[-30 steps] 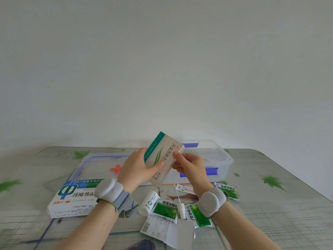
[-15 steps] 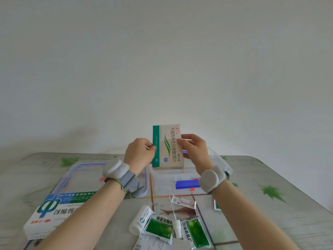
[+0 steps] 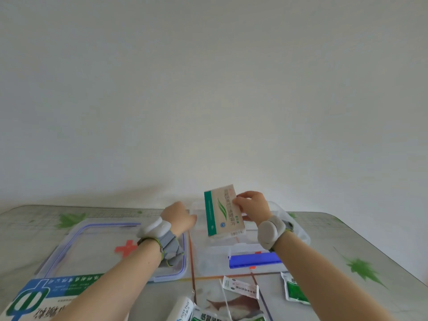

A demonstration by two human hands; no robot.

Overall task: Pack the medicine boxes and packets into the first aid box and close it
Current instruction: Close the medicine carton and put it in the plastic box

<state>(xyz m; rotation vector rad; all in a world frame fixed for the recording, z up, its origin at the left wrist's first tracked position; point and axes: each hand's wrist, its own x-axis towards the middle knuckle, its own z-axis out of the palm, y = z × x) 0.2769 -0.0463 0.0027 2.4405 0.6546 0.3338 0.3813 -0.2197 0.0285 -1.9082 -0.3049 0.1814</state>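
My right hand (image 3: pixel 252 206) holds a beige medicine box with a green stripe (image 3: pixel 222 214), tilted over the open clear first aid box (image 3: pixel 296 230). The clear box has a blue latch (image 3: pixel 254 260) on its near side. My left hand (image 3: pixel 178 217) is off the medicine box and sits against the clear box's left wall, its fingers hidden. The clear lid with a red cross (image 3: pixel 126 248) lies flat to the left. A large blue-and-white medicine box (image 3: pixel 41 295) lies at the near left, partly under my left forearm.
In front of the clear box lie a small white sachet (image 3: pixel 239 287), a green packet (image 3: pixel 295 289), a white bottle (image 3: pixel 181 309) and another green packet (image 3: pixel 208 317) at the bottom edge. The glass table ends at a white wall behind.
My left hand has let go of the medicine box and dropped to the clear box's left side. My right hand alone now tilts the medicine box down over the clear box.
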